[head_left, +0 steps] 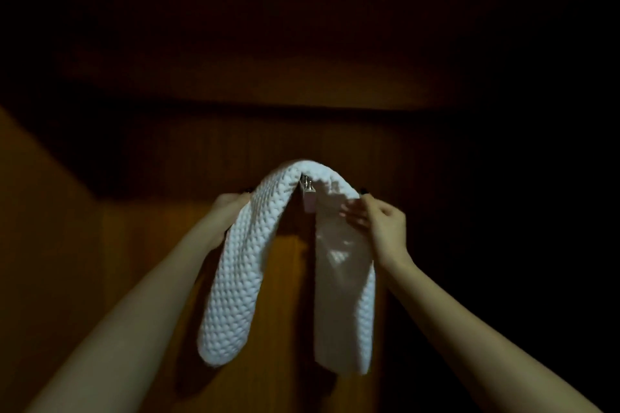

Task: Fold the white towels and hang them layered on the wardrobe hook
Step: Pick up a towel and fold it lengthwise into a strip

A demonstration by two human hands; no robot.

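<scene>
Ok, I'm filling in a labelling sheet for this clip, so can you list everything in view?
towel: one, white, waffle-textured, draped over the hook with both ends hanging down
hook: one, silver metal, on the wardrobe panel, under the towel's fold
wardrobe: one, brown wood, dimly lit, behind everything
left hand: one, grips the towel's left side, partly hidden behind it
right hand: one, pinches the towel's right side
</scene>
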